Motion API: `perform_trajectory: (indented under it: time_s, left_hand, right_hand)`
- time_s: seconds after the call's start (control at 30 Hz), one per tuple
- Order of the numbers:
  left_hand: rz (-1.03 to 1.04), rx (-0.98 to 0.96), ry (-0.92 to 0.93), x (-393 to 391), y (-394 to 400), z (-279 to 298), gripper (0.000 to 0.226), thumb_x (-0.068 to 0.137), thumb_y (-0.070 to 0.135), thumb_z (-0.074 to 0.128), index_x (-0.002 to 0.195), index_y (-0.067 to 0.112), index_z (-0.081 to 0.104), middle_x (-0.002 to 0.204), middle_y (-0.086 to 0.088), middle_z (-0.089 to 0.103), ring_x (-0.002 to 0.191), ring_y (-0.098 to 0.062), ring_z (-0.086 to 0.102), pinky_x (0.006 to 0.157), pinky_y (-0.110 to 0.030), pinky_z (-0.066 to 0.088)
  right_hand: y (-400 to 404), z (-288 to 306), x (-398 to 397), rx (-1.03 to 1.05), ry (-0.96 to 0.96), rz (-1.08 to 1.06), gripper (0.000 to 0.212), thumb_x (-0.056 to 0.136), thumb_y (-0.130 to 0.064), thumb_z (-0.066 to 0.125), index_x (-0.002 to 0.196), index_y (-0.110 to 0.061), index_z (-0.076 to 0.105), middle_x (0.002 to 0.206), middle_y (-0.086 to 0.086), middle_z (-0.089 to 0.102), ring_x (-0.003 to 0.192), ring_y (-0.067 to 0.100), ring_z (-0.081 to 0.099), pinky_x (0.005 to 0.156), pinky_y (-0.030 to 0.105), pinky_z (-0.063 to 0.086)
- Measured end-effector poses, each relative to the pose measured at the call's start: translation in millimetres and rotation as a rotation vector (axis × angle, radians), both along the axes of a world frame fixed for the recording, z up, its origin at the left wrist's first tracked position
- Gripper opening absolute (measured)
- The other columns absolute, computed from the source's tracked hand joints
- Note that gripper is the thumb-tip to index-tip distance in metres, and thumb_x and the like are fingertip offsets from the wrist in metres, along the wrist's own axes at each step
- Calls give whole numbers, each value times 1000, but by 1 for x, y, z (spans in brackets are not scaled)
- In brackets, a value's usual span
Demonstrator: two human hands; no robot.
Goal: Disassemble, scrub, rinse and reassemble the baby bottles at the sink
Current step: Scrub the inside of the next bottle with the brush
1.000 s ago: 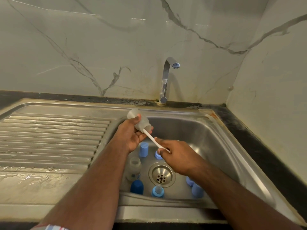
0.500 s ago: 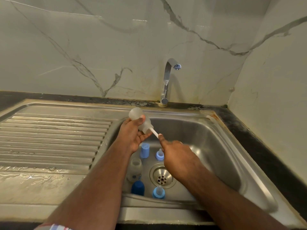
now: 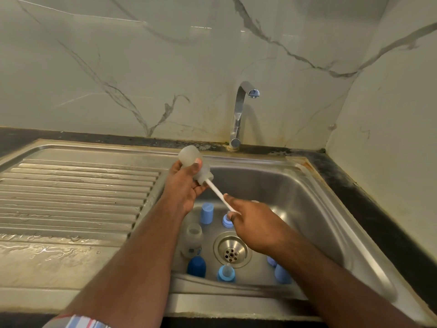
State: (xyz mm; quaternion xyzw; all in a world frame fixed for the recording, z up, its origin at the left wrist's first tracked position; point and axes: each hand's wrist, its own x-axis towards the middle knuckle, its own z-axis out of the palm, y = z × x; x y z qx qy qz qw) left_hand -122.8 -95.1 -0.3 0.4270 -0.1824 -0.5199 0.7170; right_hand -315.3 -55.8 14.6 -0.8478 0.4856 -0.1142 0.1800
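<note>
From the head view, the left hand (image 3: 183, 185) wraps its fingers and thumb round a cloudy, translucent baby bottle (image 3: 195, 165), holding it above the far-left corner of the sink (image 3: 314, 185) with the base tilted up and away and the mouth pointing down toward the right hand. That tilt probably lets the brush run straight in and lets water drain back into the basin rather than onto the drainboard (image 3: 78, 197) to the hand's left.

The right hand (image 3: 250, 221) pinches the white brush handle (image 3: 218, 194) near its lower end, fingers curled round it. The handle runs up and leftward from this hand into the bottle's mouth, so the brush head is hidden inside. I judge this to be the scrubbing step on this bottle.

Below the left hand, on the sink floor, stand a pale blue cap (image 3: 207, 213), a second clear bottle (image 3: 192, 240) and a dark blue cap (image 3: 196, 266). Under the right hand's knuckles sits a small blue collar (image 3: 226, 220), partly covered; nearer the person is a blue collar with teat (image 3: 226, 272), beside the drain (image 3: 231, 249). More pale blue parts (image 3: 281, 273) show under the right forearm. The parts look parked apart in the basin, awaiting their turn.

The tap (image 3: 243, 110) stands beyond both hands; no water is visibly running.
</note>
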Motion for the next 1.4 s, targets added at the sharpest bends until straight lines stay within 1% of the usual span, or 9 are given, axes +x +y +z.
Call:
perform_trajectory:
  time_s: [0.2,0.27,0.4,0.63,0.77,0.93,1.1,1.3,1.4]
  left_hand:
    - [98,1,58,10,-2,-1,43,94,14,71,133,13,53,125,-20,63,109,-39,69,80,-51,62]
    - [126,-7,74,12,-2,0,38,95,13,69,129,14,53,121,-18,63,105,-36,70,79,-50,63]
    - [128,-7,105,14,-3,0,37,97,16,68,130,12,54,120,-17,66,99,-32,72,70,-42,64]
    - [50,34,93,10,-5,-3,45,95,18,70,134,6,52,125,-21,63,107,-38,70,76,-45,63]
    - [-94,44,54,-8,-3,-3,36,96,17,69,126,5,53,124,-24,62,109,-41,69,87,-49,61]
    - [48,49,113,8,-6,-3,36,95,16,70,125,4,53,122,-24,62,106,-41,69,80,-49,63]
    - [133,53,139,19,-8,-4,43,95,18,70,133,4,53,120,-22,66,102,-38,72,69,-45,64]
    - [56,75,66,11,-8,-6,39,97,17,67,131,7,51,120,-20,63,107,-36,69,85,-46,61]
    - [4,68,81,6,-6,-5,43,96,17,69,133,4,51,124,-23,62,109,-38,68,80,-45,63]
  right_hand:
    - [5,13,-15,314,-279,-13,44,103,-29,48,143,-47,45,67,0,57,43,8,48,45,27,44]
    - [6,15,-16,246,-231,3,44,104,-30,48,143,-48,45,72,-6,62,48,8,53,50,27,49]
    - [4,7,-9,-80,21,32,48,106,-36,41,152,-42,32,112,-1,67,93,15,62,84,34,52]
    - [-1,-5,1,-154,118,55,51,107,-32,35,157,-33,23,119,0,66,103,18,60,86,34,50]
    - [-5,-3,2,-145,112,22,53,107,-31,37,158,-33,20,108,5,65,91,18,60,81,36,53]
    - [4,5,-4,12,22,37,47,106,-36,40,152,-40,33,105,2,66,86,14,61,78,31,52]
    - [7,9,-15,188,-139,11,43,104,-38,47,144,-49,42,77,-4,64,48,7,54,46,22,46]
    - [-3,-2,-7,169,-106,-23,45,103,-37,45,146,-49,41,90,2,65,54,13,61,44,22,48]
    - [-2,0,-6,142,-115,-23,46,104,-36,45,148,-48,38,82,-6,62,51,8,55,45,20,43]
